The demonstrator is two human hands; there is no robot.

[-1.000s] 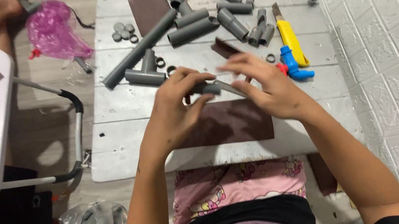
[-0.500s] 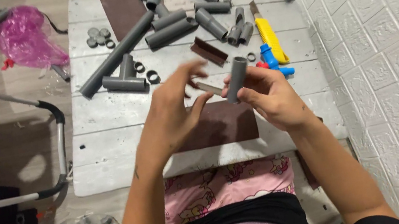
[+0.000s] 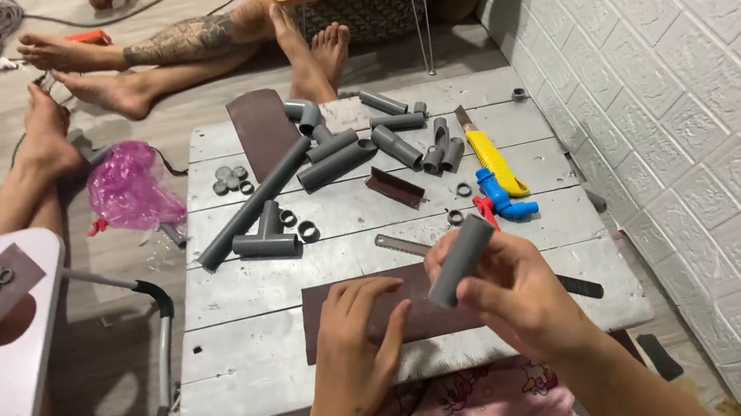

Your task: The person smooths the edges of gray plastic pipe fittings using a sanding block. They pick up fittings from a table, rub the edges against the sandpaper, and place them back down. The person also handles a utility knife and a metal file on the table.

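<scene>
Above the near edge of the desk (image 3: 245,362), a short grey pipe (image 3: 461,261) is held tilted in the right hand (image 3: 519,299), fingers wrapped round it, while the left hand (image 3: 359,342) is pressed, fingers loosely curled, on the brown sandpaper sheet (image 3: 420,316).

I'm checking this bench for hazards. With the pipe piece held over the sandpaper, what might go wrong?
The hacksaw blade lies bare just beyond the left hand, so a finger may catch it. The short grey pipe in the right hand sits in a fingertip grip and might slip onto the sandpaper sheet.
</scene>
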